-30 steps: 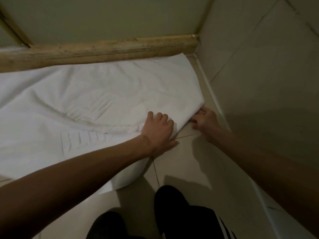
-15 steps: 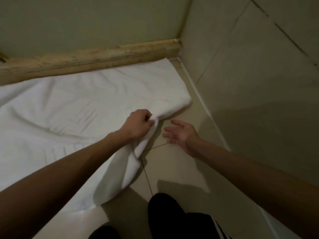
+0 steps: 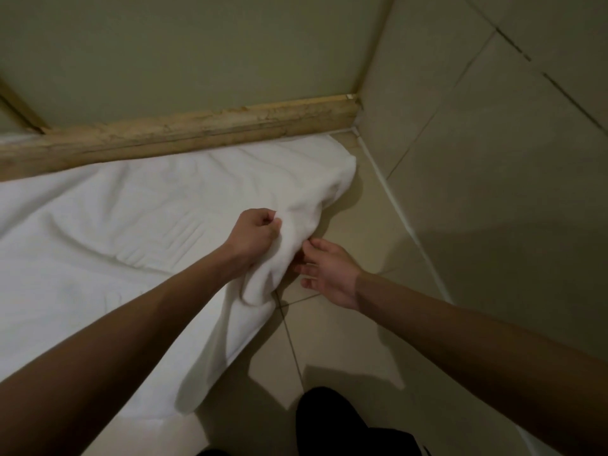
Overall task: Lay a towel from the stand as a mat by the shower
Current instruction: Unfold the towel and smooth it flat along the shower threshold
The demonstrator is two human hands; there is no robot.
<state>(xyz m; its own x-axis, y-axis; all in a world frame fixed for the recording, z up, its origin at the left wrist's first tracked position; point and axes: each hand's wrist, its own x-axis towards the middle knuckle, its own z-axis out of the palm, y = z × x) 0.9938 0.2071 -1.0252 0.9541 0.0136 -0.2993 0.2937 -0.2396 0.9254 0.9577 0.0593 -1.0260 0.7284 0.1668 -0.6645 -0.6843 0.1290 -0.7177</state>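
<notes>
A white towel (image 3: 131,245) with an embossed pattern lies spread on the tiled floor along a worn wooden threshold (image 3: 184,133). Its right edge is bunched and lifted off the floor. My left hand (image 3: 253,236) is closed on that raised edge. My right hand (image 3: 329,271) is just to the right of the fold, fingers apart, with its fingertips touching the hanging cloth. The towel's left part runs out of view.
A tiled wall (image 3: 493,159) rises close on the right, meeting the floor at a white seam. A plain panel stands behind the threshold. Bare beige floor tiles (image 3: 345,340) lie right of the towel. My dark-clothed knees (image 3: 332,419) are at the bottom.
My left hand went from pressing flat on the towel to gripping and lifting its right edge. My right hand let go of the corner, opened, and has moved back in to touch the fold.
</notes>
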